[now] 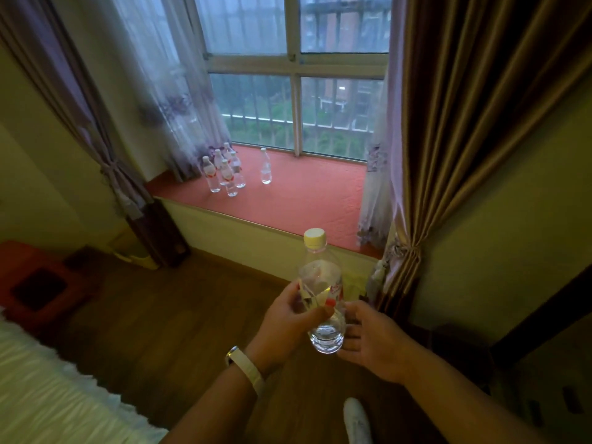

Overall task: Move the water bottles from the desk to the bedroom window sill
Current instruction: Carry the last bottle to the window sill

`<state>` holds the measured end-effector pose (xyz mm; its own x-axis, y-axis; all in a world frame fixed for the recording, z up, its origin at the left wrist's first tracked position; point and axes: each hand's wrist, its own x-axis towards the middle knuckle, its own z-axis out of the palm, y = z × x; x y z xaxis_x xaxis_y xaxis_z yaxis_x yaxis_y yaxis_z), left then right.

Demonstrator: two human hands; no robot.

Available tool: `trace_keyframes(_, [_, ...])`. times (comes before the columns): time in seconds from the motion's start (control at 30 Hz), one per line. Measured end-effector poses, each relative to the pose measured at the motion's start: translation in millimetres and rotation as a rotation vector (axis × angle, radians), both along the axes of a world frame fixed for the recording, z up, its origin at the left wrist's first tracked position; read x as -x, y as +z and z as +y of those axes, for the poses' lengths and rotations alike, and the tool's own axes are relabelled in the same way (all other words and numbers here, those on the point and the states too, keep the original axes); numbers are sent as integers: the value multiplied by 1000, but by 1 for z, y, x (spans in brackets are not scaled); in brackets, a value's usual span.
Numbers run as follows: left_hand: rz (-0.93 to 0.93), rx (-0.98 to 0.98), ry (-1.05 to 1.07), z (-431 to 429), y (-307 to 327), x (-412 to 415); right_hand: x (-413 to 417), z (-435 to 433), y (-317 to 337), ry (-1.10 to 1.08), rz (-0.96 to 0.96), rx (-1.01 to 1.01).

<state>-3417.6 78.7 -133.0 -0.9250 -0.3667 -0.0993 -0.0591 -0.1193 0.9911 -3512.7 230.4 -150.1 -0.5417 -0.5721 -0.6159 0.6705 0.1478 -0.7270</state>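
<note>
A clear water bottle (322, 283) with a pale yellow cap and a torn red-and-white label is held upright in front of me. My left hand (288, 318) grips its middle from the left. My right hand (371, 338) touches its lower right side, fingers spread along it. Ahead lies the window sill (307, 200), covered in red-pink cloth. Several water bottles (224, 173) stand clustered at its left end, and one more bottle (266, 166) stands alone a little to their right.
Sheer curtains hang at both ends of the sill, with heavy brown drapes (448, 149) tied back outside them. A bed edge (48, 379) is at lower left, a red-brown stool (38, 283) beyond it. Wooden floor lies between me and the sill.
</note>
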Motion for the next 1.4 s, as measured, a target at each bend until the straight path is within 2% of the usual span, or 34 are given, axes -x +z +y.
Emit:
trace_keyframes(0.2, [-32,-4,110,-51,4,77,98,-65,-8,147,-44,44])
trace_keyframes(0.33, [-15,19,210,-82,17,129,161,-104,-3,241,-8,87])
trace_keyframes(0.5, [-25,47,307,-111,25,162,203,-150,12,298,-29,90])
trace_keyframes(0.63, [-60,85,346,-149,26,171,217,-188,9,365,-63,125])
trace_keyframes(0.9, [-125,57,437,-249,-1,161,221,-298,-13,523,-68,65])
trace_keyframes(1.17, [-85,134,294,-416,-13,164,213,-453,-36,380,-36,77])
trace_keyframes(1.4, [-88,149,183,-565,2,154,185,-588,-22,262,-31,62])
